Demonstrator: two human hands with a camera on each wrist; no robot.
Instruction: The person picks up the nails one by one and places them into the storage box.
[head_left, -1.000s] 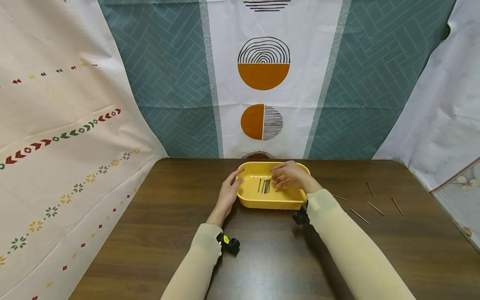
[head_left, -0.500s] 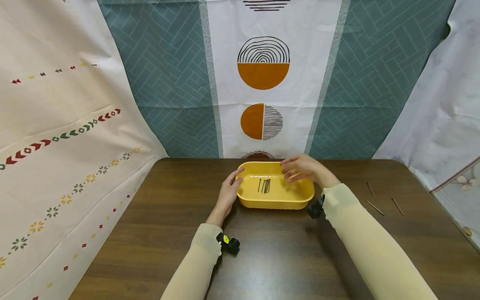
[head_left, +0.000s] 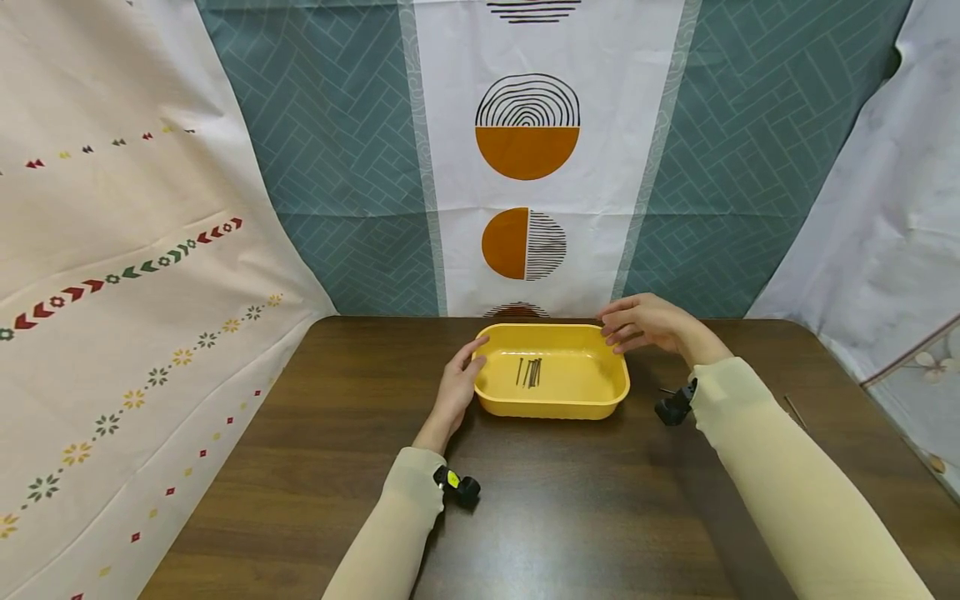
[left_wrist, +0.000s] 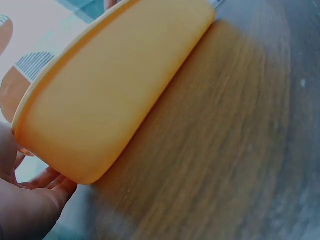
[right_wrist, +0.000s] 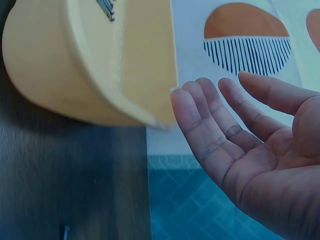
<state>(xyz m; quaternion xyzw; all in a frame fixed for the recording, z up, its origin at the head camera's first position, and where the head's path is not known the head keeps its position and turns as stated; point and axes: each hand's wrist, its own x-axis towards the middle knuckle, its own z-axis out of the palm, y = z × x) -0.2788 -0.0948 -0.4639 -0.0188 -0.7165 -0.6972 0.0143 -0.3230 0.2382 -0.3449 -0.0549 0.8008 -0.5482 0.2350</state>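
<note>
Between both hands: yellow tray (head_left: 570,402) on the table (head_left: 300,433), nails (head_left: 530,372) inside | left hand (head_left: 459,387): fingers relaxed, touching tray's left rim | right hand (head_left: 647,323): empty, fingers loose, above tray's far right corner

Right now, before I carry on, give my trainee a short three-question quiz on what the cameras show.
1. True or false: the right hand grips a nail.
2. What lies inside the yellow tray?
A. a small bunch of thin nails
B. a spoon
C. nothing at all
3. Which hand touches the tray's rim?

Key
1. False: the right wrist view shows that hand empty, fingers relaxed, beside the tray's far right corner.
2. A: the nails lie together on the tray floor.
3. The left hand, at the tray's left end, on the dark wooden table.
</note>
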